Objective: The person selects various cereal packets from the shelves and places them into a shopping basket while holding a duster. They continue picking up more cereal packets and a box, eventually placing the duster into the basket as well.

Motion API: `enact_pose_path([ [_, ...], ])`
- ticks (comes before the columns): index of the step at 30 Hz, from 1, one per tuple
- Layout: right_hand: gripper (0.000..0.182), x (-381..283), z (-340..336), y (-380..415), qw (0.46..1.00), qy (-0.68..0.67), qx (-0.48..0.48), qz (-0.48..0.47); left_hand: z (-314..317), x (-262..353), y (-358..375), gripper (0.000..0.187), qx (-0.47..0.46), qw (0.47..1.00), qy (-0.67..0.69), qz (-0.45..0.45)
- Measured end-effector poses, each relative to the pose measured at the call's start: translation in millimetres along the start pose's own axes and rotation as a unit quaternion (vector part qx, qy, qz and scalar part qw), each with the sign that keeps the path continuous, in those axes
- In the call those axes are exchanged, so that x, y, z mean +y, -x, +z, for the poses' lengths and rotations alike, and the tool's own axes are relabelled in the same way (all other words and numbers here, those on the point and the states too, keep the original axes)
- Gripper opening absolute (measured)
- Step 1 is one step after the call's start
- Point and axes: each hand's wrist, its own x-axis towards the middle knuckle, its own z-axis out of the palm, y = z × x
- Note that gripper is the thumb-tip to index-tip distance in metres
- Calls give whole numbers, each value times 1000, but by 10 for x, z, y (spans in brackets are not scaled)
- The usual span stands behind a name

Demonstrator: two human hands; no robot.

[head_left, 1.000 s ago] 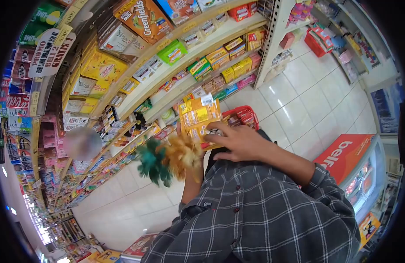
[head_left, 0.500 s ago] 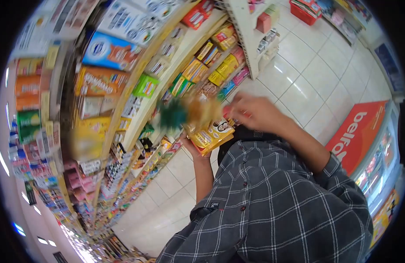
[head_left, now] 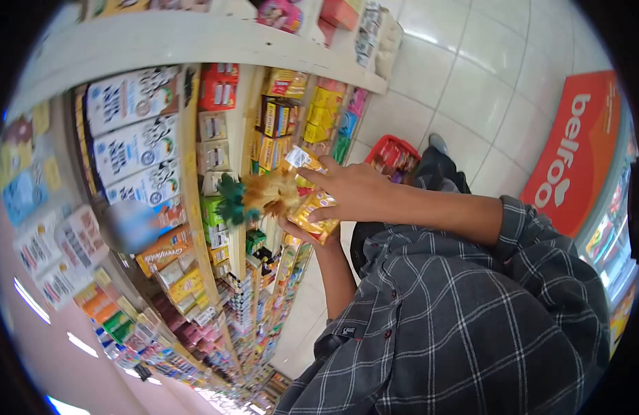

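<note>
Yellow pouches are between my hands in the head view. My left hand (head_left: 300,229), fingers closed, supports a yellow pouch (head_left: 315,210) from below. My right hand (head_left: 350,188) lies over the pouches, its thumb on the lower one and its fingers at an upper pouch (head_left: 304,158) with a white barcode patch. A feather duster (head_left: 267,195) with tan and green feathers sticks out leftward from under my right hand. Its handle is hidden; it appears to be still in my right hand.
Store shelves (head_left: 242,138) with boxed and bagged goods run along the left. A red basket (head_left: 381,149) holding goods is on the tiled floor (head_left: 464,104) near a shoe. On the right is a red-sided freezer (head_left: 575,138). Price tags (head_left: 63,256) hang at the shelf edge.
My right hand has come down and left onto the pouches. The duster, blurred before, is now steadier. The view has turned, bringing the red basket near my feet into sight.
</note>
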Motion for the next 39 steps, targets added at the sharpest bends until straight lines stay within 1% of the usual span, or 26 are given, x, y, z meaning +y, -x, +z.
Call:
enact_pose_path([
  [1,86,48,12,3,999,-32,-33,27,136,-18,42,82,37,999,-21,5],
  [2,90,92,10,-25,994,-66,-71,52,379,0,28,89,130,981,-146,7],
  [3,95,172,-17,-71,988,-93,-102,70,482,32,62,89,147,976,-159,-35],
  [4,105,285,57,-135,982,-111,-127,81,466,42,72,85,139,978,-143,-53],
  [7,103,566,187,-231,928,-332,-145,84,254,168,51,72,139,981,-116,-76],
  [9,95,794,347,-297,880,-458,-103,65,270,151,37,59,133,980,-128,-79],
  [11,90,786,-16,-276,830,-496,-228,117,381,161,45,42,113,978,-161,-74],
  [12,79,772,30,-268,811,-536,-207,110,227,152,48,42,91,976,-186,-65],
  [13,76,778,71,-284,809,-541,-205,104,-43,139,-29,71,66,965,-242,-75],
  [15,71,818,165,-320,805,-553,-195,93,-236,82,-64,68,66,966,-228,-106],
  [16,81,918,245,-378,810,-539,-212,92,-333,73,-66,66,31,978,-143,-146],
  [18,82,1014,621,-458,858,-499,-122,-5,-465,32,-36,63,-41,973,30,-223],
  [20,85,992,716,-388,905,-420,-55,-34,-221,-105,9,63,4,969,110,-221],
  [21,85,970,610,-374,913,-395,-102,-8,-263,-151,9,66,61,980,24,-186],
  [22,85,933,463,-363,917,-370,-150,19,-132,-233,29,53,68,982,36,-171],
  [24,84,936,368,-406,924,-330,-190,44,-435,-249,-62,51,91,977,81,-176],
  [26,79,1160,509,-395,954,-290,-35,60,-777,-213,-156,48,76,959,202,-183],
  [27,77,1283,541,-395,961,-265,43,66,-977,-163,-270,45,112,969,118,-186],
  [29,68,1477,253,-317,909,-367,31,196,-998,-149,-436,48,194,970,-93,-113],
  [31,59,1859,49,-195,837,-432,29,336,-936,-90,-625,47,217,952,-188,-102],
  [32,60,2276,142,-75,833,-434,81,333,-984,-41,-750,48,222,939,-244,-97],
  [33,62,2651,250,103,829,-434,132,328,-1078,23,-912,49,189,948,-234,-104],
  [35,68,2833,-73,552,763,-439,166,445,-1039,180,-1126,49,213,919,-312,-115],
  [36,69,3008,-69,789,756,-401,214,472,-1050,241,-1252,48,215,923,-303,-98],
  [38,58,3566,17,1431,779,-286,253,497,-1092,311,-1508,48,214,932,-285,-69],
  [39,74,3889,17,1851,806,-215,189,518,-1080,328,-1587,48,203,939,-271,-66],
])
